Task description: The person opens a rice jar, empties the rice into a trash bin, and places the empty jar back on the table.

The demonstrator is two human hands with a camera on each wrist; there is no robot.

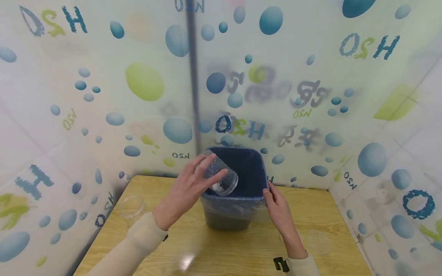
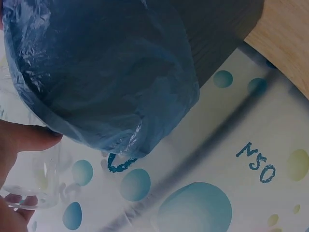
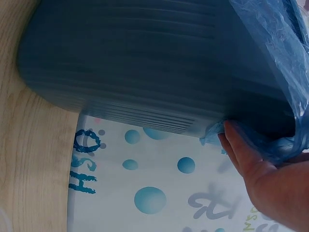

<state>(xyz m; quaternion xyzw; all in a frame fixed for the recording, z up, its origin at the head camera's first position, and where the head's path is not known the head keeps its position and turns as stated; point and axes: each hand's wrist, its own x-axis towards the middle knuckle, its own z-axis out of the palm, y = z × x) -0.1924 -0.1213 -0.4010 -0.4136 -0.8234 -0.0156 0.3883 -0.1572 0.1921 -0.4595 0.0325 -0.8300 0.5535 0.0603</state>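
Observation:
In the head view a dark trash can stands on the table, lined with a blue plastic bag folded over its rim. My left hand grips a clear plastic jar above the can's near-left rim. The jar is tilted, its open mouth pointing down and right into the can, and white bits lie inside near the mouth. My right hand holds the can's right rim, its fingers pinching the bag there in the right wrist view. The bottom of the can's inside is hidden.
Another clear jar stands on the wooden table at the left. A clear round lid lies at the right, near my right forearm. Patterned curtain-like walls with bubble prints enclose the table behind and at both sides.

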